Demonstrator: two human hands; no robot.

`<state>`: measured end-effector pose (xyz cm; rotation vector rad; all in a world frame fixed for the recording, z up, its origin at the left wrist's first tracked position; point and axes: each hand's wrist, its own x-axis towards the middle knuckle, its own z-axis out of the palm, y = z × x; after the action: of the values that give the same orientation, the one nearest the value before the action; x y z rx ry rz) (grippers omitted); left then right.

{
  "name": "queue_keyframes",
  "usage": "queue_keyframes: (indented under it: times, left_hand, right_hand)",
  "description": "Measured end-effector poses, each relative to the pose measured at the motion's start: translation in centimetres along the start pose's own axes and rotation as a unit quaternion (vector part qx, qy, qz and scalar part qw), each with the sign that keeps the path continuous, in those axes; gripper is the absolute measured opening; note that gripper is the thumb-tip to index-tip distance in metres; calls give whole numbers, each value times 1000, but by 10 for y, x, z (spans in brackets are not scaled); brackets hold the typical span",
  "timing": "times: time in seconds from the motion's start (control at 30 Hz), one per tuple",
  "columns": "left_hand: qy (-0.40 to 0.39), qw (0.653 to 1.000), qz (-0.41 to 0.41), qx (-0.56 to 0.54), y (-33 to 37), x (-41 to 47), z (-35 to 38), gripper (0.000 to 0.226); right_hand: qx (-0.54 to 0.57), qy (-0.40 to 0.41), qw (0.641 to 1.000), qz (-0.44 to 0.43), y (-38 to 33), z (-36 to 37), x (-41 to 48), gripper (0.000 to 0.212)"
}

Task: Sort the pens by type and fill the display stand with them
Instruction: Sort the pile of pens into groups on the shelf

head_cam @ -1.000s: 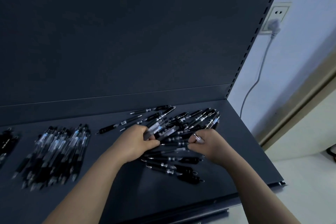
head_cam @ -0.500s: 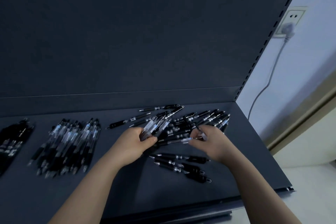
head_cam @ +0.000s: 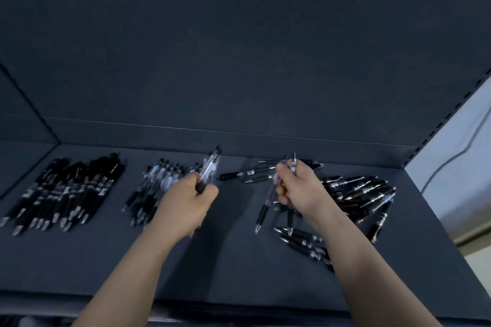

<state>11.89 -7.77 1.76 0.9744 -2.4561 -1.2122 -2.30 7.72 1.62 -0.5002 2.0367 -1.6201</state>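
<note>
On the dark shelf [head_cam: 233, 268] of the display stand lie three groups of pens. A row of all-black pens [head_cam: 66, 188] is at the left. A row of clear-barrelled pens [head_cam: 156, 183] lies beside it. An unsorted heap of pens [head_cam: 358, 194] spreads at the right. My left hand [head_cam: 186, 202] grips a small bunch of clear pens [head_cam: 210, 167], lifted just right of the clear row. My right hand [head_cam: 297, 186] holds two or three pens [head_cam: 265, 204] above the heap's left edge, tips pointing down.
The stand's dark back panel [head_cam: 239, 61] rises behind the shelf, with a slotted upright [head_cam: 449, 114] at its right edge. A pale wall with a hanging cable [head_cam: 451, 159] lies to the right. The shelf's front edge [head_cam: 239, 308] runs below my forearms.
The view has swung left, bringing the black-pen row into sight. Both hands have lifted off the heap with pens; my left hand has carried its bunch left toward the clear-pen row.
</note>
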Motion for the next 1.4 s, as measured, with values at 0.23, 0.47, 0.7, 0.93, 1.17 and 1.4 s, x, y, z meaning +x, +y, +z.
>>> queue_keyframes:
  times: [0.23,0.47,0.7,0.93,1.17,1.4]
  left_hand:
    - [95,981,5,171,-62,26,-56,25]
    - [76,968,11,238,-82,51,-67,24]
    - [57,982,36,178,-96,56,-63,29]
    - [86,974,84,194,-105,51,-68,32]
    - [82,966,62,237,-116,54,-77,33]
    - [71,987,50,138,-119,51,-80,39]
  right_hand:
    - [-14,-39,997,59,-11,102,24,24]
    - [-69,-14,988,139,-2,165,50,21]
    - [-36,63,988,139,-8,172,42,37]
    - [-234,136,958,90,-1,168,28,28]
    - [-326,140,933,53,20,169,27,38]
    - [-338,131,931,34,26,167,26,31]
